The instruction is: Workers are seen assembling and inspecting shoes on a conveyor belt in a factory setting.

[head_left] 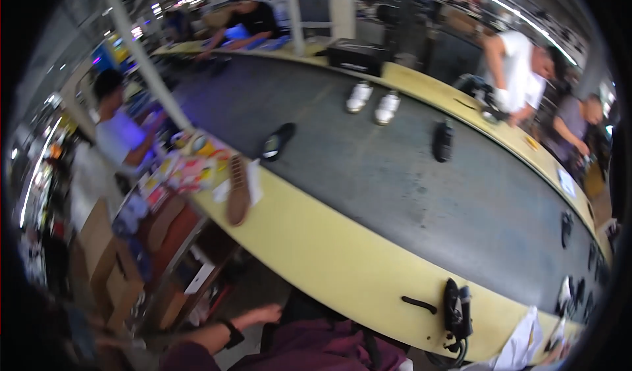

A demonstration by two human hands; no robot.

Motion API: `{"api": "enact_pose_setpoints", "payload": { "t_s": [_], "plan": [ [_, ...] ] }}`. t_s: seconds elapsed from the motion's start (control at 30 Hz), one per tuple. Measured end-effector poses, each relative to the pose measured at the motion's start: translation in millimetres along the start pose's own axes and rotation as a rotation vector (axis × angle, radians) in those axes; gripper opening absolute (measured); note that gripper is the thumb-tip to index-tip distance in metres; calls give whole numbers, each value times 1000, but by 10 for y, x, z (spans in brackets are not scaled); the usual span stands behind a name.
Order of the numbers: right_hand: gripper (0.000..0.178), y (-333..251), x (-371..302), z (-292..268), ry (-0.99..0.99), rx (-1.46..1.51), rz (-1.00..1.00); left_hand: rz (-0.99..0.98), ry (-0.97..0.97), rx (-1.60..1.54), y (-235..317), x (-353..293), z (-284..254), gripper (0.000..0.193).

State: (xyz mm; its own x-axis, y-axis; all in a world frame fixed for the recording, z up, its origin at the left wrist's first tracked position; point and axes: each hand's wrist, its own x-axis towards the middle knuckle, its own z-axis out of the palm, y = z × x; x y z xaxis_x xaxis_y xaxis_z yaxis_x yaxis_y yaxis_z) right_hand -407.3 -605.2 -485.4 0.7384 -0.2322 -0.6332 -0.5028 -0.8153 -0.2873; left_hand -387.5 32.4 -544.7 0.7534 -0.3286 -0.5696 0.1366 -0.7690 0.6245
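Hanging near the bench (296, 239), the left hand's grip (266, 314) looks loosely curled; I cannot tell whether it holds anything. A brown shoe (238, 193) lies on the bench; the cardboard box's (125, 292) contents are unclear.

- Left hand (266, 314): fingers blurred; cannot tell whether its grip holds anything.
- Right hand: hidden or beyond the picture; cannot tell which.
- Maroon clothing (316, 346): cut off by lower edge.
- Black cable (461, 356) on the near counter (316, 239): lower loop partly lost at lower edge.
- White-shirted co-worker (517, 71), far side: blurred; dark item (490, 111) at the hands indistinct.
- Dark shoes (579, 292), far right: too small for detail.
- Seated co-worker (122, 131), left: lower body hidden.
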Motion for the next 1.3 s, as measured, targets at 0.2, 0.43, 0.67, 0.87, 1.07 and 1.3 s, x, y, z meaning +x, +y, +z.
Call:
{"api": "enact_pose_setpoints", "payload": {
  "t_s": [0.2,0.43,0.67,0.87,1.07,1.3],
  "plan": [
    [39,-422,-104,-482,8,-188,-257,-155,68,-157,1750,-349,-1391,43],
    [26,-1884,-933,-1740,113,65,-482,97,209,-146,2282,100,-1788,34],
    [37,-1981,-372,-2537,667,345,-506,144,803,489,2153,353,-2204,52],
    [41,-1846,661,-2258,527,305,-700,29,931,424,2124,750,-1582,81],
    [43,-2125,533,-2178,558,5,-509,-43,913,425,2164,682,-1551,80],
    [40,-2055,682,-2100,626,-98,-625,-44,937,394,2149,579,-1499,79]
  ]
}}
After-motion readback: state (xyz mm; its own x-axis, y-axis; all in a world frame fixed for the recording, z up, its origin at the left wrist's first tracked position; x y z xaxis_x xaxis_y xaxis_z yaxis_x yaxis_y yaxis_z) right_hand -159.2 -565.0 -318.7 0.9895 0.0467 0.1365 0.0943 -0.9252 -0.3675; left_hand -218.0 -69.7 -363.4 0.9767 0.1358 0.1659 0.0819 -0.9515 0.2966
